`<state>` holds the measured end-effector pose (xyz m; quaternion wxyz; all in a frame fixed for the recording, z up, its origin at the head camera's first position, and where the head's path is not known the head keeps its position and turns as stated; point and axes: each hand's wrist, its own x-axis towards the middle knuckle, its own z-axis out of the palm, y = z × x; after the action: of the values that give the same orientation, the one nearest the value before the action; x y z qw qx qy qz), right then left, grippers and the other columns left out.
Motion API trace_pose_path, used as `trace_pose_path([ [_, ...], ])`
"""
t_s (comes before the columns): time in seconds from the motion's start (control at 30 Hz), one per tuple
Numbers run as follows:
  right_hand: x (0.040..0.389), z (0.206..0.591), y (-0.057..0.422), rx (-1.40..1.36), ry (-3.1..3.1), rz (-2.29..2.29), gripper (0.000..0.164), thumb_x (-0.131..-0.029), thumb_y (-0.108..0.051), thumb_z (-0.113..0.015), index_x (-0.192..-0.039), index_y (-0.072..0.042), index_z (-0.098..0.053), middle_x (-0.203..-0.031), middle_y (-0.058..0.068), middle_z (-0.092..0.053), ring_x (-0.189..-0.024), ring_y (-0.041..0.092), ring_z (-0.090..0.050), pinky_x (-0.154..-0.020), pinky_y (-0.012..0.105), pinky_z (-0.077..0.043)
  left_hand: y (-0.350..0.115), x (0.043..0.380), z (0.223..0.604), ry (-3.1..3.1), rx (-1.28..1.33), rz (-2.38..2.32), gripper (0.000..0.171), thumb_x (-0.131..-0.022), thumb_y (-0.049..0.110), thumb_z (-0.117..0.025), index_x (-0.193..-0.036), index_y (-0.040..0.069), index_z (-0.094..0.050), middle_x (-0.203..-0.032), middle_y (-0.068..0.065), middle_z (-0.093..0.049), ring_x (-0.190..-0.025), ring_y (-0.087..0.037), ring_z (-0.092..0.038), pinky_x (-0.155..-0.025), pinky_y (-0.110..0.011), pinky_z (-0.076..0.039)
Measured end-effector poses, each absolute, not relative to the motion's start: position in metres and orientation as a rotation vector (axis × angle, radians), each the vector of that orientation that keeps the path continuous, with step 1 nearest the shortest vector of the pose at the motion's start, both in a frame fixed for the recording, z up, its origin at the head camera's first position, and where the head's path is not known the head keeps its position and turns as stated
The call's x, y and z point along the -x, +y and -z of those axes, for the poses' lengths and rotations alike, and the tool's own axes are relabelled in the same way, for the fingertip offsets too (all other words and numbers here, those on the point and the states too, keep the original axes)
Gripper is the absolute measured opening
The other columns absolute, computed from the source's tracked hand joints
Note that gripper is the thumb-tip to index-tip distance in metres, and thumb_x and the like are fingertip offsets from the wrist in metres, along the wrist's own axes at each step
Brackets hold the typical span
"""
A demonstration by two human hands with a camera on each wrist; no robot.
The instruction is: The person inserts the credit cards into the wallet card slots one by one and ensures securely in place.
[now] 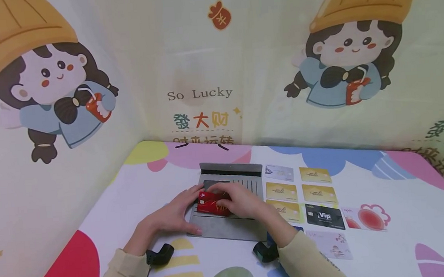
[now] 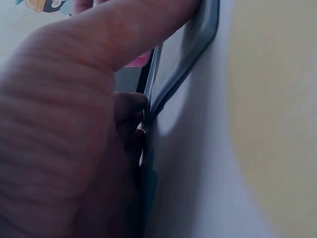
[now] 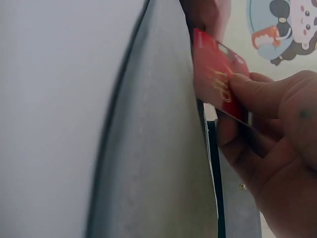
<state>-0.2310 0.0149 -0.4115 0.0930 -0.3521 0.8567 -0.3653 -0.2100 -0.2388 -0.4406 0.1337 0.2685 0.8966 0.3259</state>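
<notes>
A grey card wallet [image 1: 229, 227] lies unfolded on the table, with card slots on its inner side. Over its middle, my right hand [image 1: 242, 200] pinches a red VIP card [image 1: 210, 203] between thumb and fingers. The right wrist view shows the thumb on the gold lettering of the red card [image 3: 210, 74], which tilts close over the wallet [image 3: 153, 124]. Along the wallet's left side rests my left hand [image 1: 173, 214], its thumb on the lower left corner and its fingers near the slots. A dark card [image 1: 216, 183] shows behind the right fingers.
Right of the wallet lie several gold cards [image 1: 319, 194], a silver card [image 1: 279, 172], a black Vip card [image 1: 324, 216], a white-and-red card [image 1: 365, 218] and a pale pink card [image 1: 330, 245]. A blue card [image 1: 298, 228] is partly hidden by the right wrist.
</notes>
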Motion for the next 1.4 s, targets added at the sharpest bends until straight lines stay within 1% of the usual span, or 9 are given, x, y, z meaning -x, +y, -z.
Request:
trace_pose_path([
  [0.13,0.2300,0.4130,0.0130,1.033,2.553,1.071,0.042,-0.095,-0.009,-0.071,-0.135,-0.017,-0.063,-0.126,0.000,-0.066,-0.111,0.015,-0.060,-0.098,0.035,-0.051,-0.2387,0.2101,0.4399,2.592,-0.786,-0.952,0.108,-0.074,0.047,-0.087,-0.159,0.012,-0.030,-0.166,-0.006,-0.020,-0.150,-0.035,-0.017,-0.115,-0.064,-0.020],
  [0.3,0.2281,0.4142,0.0100,1.022,2.563,1.100,0.043,-0.095,-0.010,-0.071,-0.136,-0.016,-0.063,-0.126,0.000,-0.066,-0.109,0.015,-0.061,-0.096,0.032,-0.052,-0.2386,0.2101,0.4388,2.597,-0.772,-0.952,0.108,-0.073,0.046,-0.088,-0.159,0.015,-0.031,-0.166,-0.006,-0.021,-0.150,-0.035,-0.017,-0.115,-0.064,-0.020],
  [0.53,0.2264,0.4167,0.0076,1.054,2.566,1.084,0.040,-0.094,-0.009,-0.073,-0.132,-0.016,-0.065,-0.118,0.001,-0.068,-0.100,0.014,-0.062,-0.088,0.028,-0.054,-0.2380,0.2108,0.4397,2.592,-0.758,-0.938,0.108,-0.073,0.044,-0.088,-0.160,0.013,-0.030,-0.166,-0.005,-0.020,-0.150,-0.033,-0.016,-0.115,-0.064,-0.022],
  [0.77,0.2245,0.4160,0.0056,1.044,2.583,1.023,0.038,-0.094,-0.011,-0.072,-0.132,-0.015,-0.065,-0.118,0.002,-0.069,-0.100,0.013,-0.063,-0.092,0.031,-0.054,-0.2375,0.2097,0.4389,2.581,-0.749,-0.951,0.110,-0.072,0.043,-0.088,-0.160,0.013,-0.029,-0.166,-0.005,-0.020,-0.150,-0.034,-0.016,-0.114,-0.065,-0.024],
  [0.87,0.2230,0.4151,0.0051,1.047,2.626,0.951,0.039,-0.094,-0.013,-0.073,-0.132,-0.015,-0.066,-0.116,0.001,-0.067,-0.100,0.013,-0.061,-0.092,0.031,-0.053,-0.2380,0.2090,0.4383,2.580,-0.749,-0.945,0.110,-0.072,0.044,-0.088,-0.160,0.013,-0.028,-0.166,-0.005,-0.020,-0.150,-0.033,-0.016,-0.114,-0.064,-0.024],
  [1.07,0.2220,0.4154,0.0054,1.055,2.673,0.843,0.037,-0.093,-0.017,-0.075,-0.130,-0.016,-0.069,-0.103,-0.004,-0.056,-0.095,0.013,-0.051,-0.083,0.027,-0.051,-0.2385,0.2091,0.4384,2.583,-0.758,-0.925,0.110,-0.073,0.045,-0.087,-0.160,0.013,-0.028,-0.166,-0.004,-0.019,-0.150,-0.034,-0.015,-0.114,-0.064,-0.023],
  [1.27,0.2232,0.4173,0.0060,1.067,2.628,0.836,0.036,-0.093,-0.019,-0.075,-0.129,-0.016,-0.070,-0.103,-0.005,-0.057,-0.094,0.011,-0.052,-0.083,0.026,-0.050,-0.2388,0.2100,0.4398,2.597,-0.769,-0.909,0.109,-0.075,0.049,-0.085,-0.160,0.013,-0.028,-0.167,-0.002,-0.017,-0.151,-0.033,-0.013,-0.116,-0.063,-0.020],
  [1.4,0.2233,0.4172,0.0065,1.086,2.600,0.841,0.036,-0.094,-0.015,-0.073,-0.130,-0.017,-0.070,-0.102,-0.007,-0.056,-0.091,0.010,-0.051,-0.079,0.025,-0.048,-0.2385,0.2102,0.4401,2.598,-0.769,-0.905,0.109,-0.075,0.050,-0.084,-0.161,0.013,-0.027,-0.167,-0.002,-0.017,-0.151,-0.034,-0.014,-0.116,-0.063,-0.020],
])
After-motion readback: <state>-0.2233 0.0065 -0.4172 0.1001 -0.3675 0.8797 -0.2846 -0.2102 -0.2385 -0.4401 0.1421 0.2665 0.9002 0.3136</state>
